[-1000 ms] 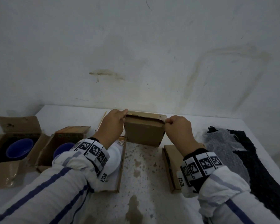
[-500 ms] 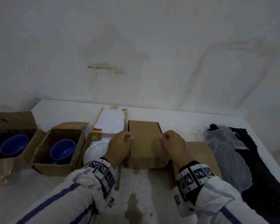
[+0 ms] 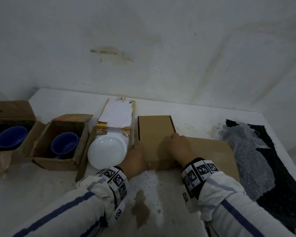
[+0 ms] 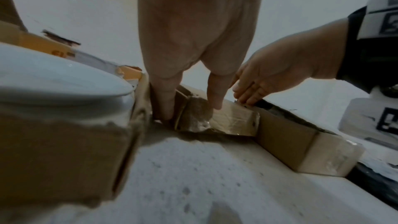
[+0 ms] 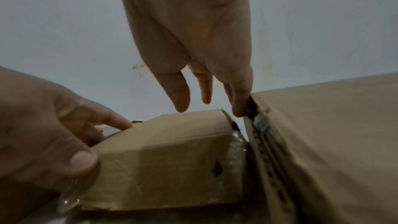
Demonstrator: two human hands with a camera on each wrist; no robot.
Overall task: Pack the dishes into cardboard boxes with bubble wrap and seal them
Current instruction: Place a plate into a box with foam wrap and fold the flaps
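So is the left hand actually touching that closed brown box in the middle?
Touching. The right wrist view shows the left hand gripping the brown box, thumb pressed on its near corner.

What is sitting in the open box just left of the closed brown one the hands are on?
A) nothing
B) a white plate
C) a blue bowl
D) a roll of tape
B: a round white plate lies in the printed open box right beside the closed brown box; the blue bowls sit in boxes farther left.

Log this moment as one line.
left hand: grips box | right hand: on box | plate: unpacked | bubble wrap: untouched
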